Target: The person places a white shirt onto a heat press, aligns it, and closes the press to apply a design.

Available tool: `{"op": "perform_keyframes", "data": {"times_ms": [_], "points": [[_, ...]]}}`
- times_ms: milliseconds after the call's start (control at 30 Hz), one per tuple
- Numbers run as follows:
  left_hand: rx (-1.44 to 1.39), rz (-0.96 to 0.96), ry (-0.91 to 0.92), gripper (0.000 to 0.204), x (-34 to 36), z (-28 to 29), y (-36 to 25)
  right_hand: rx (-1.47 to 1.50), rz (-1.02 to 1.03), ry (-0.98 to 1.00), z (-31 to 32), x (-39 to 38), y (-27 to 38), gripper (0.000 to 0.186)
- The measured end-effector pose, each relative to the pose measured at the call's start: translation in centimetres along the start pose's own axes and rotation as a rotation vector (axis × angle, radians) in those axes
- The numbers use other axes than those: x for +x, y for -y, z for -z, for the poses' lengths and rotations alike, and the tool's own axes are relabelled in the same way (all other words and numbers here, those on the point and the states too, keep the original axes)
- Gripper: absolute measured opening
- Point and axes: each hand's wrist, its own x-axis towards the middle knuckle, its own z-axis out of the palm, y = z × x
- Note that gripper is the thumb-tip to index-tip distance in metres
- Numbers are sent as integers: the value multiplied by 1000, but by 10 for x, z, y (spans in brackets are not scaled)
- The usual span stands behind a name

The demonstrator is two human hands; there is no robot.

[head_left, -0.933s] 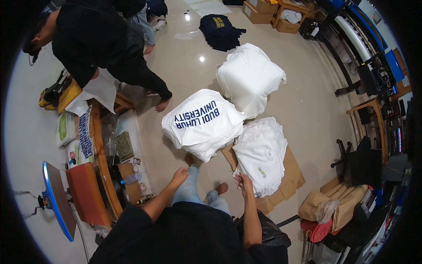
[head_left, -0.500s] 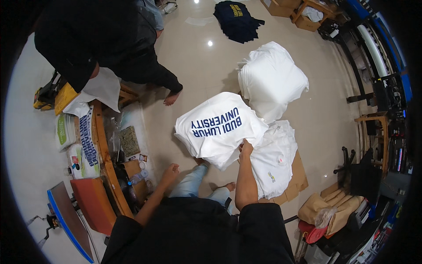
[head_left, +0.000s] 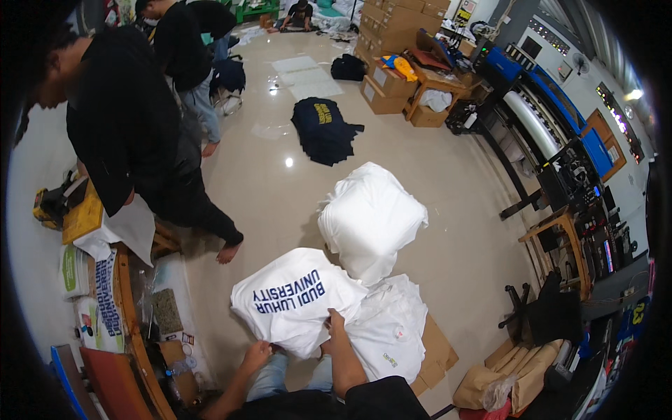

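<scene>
Fingers (head_left: 334,320) on blue-lettered white garment (head_left: 294,299)

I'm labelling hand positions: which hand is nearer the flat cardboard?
Right. The right hand touches the printed white shirt, left of the cardboard; the left hand is farther left.

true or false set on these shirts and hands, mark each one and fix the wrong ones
1. The right hand is at the edge of the white stack with dark blue lettering. True.
2. The left hand is on the cardboard. False: it is at the near edge of the lettered stack; the cardboard lies to the right.
3. The dark pile with yellow lettering lies on the floor. True.
4. That dark pile is the nearest to the wearer. False: it lies beyond the white stacks.
5. The nearest co-worker wears a white top. False: the top is black.
</scene>
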Motion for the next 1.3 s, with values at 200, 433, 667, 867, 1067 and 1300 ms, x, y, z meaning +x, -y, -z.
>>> {"op": "perform_keyframes", "data": {"times_ms": [200,433,667,867,1067,1300], "points": [[-86,118,-29,33,-56,-66,-35,169,22,55,2,-45,19,24],[155,-302,-465,58,-58,-118,-148,-232,850,458,-10,-120,50,27],[-872,-327,-745,54,-87,-42,-217,-578,878,1156,-20,-358,79,29],[-174,-493,-1068,39,-204,-14,-159,-517,848,1244,-20,-459,59,19],[-594,-346,-1440,47,-338,-1,-158,-482,958,1356,2,-562,-10,22],[-292,-483,-1381,36,-442,41,-121,-608,1553,1654,30,-622,-60,35]]}}
